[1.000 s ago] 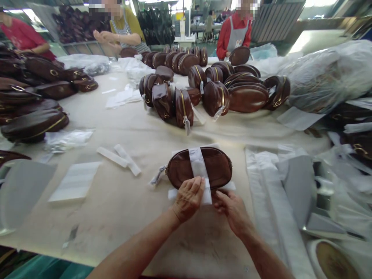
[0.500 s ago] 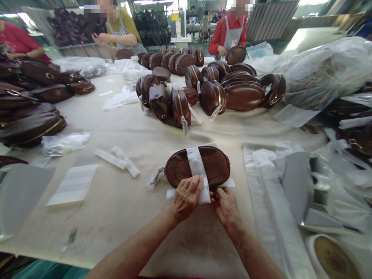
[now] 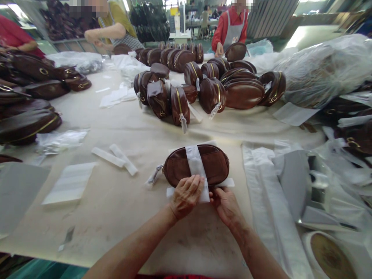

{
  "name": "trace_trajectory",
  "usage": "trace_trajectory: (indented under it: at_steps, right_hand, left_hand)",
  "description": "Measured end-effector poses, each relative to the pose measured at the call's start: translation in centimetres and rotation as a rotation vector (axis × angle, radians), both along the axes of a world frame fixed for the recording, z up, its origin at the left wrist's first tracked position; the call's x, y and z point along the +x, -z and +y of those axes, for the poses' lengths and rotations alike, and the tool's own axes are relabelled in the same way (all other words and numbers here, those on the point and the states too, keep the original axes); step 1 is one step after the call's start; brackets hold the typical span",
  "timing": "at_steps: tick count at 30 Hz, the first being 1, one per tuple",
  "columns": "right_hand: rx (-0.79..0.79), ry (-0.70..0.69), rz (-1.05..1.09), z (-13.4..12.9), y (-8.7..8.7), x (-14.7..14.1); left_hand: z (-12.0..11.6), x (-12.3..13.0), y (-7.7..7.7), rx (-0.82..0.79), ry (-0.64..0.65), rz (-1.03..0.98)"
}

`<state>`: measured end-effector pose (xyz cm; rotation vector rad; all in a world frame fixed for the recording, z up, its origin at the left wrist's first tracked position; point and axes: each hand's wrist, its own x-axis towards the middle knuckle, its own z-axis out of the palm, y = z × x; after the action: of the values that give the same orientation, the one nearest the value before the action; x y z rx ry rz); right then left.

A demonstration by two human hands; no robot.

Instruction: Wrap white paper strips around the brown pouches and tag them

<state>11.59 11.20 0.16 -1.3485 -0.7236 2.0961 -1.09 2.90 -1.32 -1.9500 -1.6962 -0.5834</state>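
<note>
A dark brown oval leather bag point(image 3: 215, 164) lies flat on the table, its wrapped zipper pull out to the left. A translucent white strip point(image 3: 195, 158) crosses its middle and hangs over the near edge. On that strip, at the bag's lower edge, my left hand point(image 3: 187, 195) presses with fingers together; its thumb is hidden. Just to the right, my right hand point(image 3: 226, 203) is closed, fingers curled against the bag's near edge beside the strip's end. What those fingers pinch is hidden. White sheet material point(image 3: 229, 182) sticks out from under the bag.
Several similar brown bags point(image 3: 244, 94) stand farther back, with more piled at left point(image 3: 26, 120). Two loose white strips point(image 3: 107, 157) and a white sheet point(image 3: 69, 184) lie left. At right are clear plastic sleeves point(image 3: 261, 186), a grey holder point(image 3: 293, 182) and a tape roll point(image 3: 331, 255). Co-workers stand across the table.
My hands and the bag stay almost the same. The view has shifted slightly. Across the table, a co-worker in yellow has moved their arms left.
</note>
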Motion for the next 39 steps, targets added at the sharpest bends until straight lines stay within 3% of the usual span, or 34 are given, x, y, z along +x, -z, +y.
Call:
trace_trajectory:
  at_steps: [4,9,12,20,29,31,36,39]
  right_hand:
    - [0.034,-0.079,-0.064,-0.8,-0.8,1.5]
    - [0.457,-0.259,-0.201,-1.6,-1.6,1.8]
    - [0.488,-0.346,-0.149,-1.5,-1.2,1.1]
    - [0.636,-0.3,-0.308,-1.6,0.6,0.6]
    - [0.688,-0.369,-0.342,-1.0,0.7,1.6]
    - [0.789,-0.355,-0.391,-1.4,0.7,2.6]
    - [1.247,-0.324,-0.538,-2.8,1.7,5.9]
    - [1.36,-0.385,-0.608,-3.2,2.1,6.8]
  left_hand:
    - [0.0,0.0,0.1,-0.01,0.006,0.054]
    - [0.1,0.2,0.2,0.037,-0.005,0.053]
    - [0.0,0.1,0.2,0.032,0.002,0.028]
    - [-0.5,-0.8,-2.5,-0.328,0.115,-0.195]
    - [0.2,-0.8,-1.0,-0.107,0.057,-0.095]
    - [0.2,-0.5,-0.9,-0.089,0.039,-0.107]
    - [0.3,-0.1,-0.9,-0.042,0.029,-0.094]
    - [0.3,0.0,-0.9,-0.048,0.024,-0.088]
